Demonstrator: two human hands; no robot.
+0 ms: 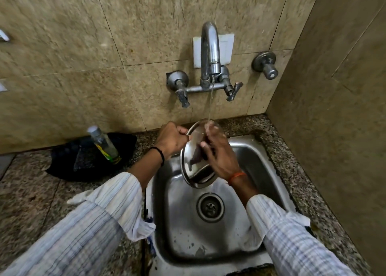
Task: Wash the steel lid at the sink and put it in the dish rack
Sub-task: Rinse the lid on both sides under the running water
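The round steel lid is held tilted on edge over the steel sink, under a thin stream of water from the tap. My left hand grips the lid's upper left rim. My right hand lies flat against the lid's face, fingers spread over it, with water falling on the fingertips. The lid's right part is hidden behind my right hand. No dish rack is in view.
A clear bottle with a yellow-green label leans on a black cloth on the speckled granite counter left of the sink. Tap handles and a separate wall valve stick out of the tiled wall. A wall closes the right side.
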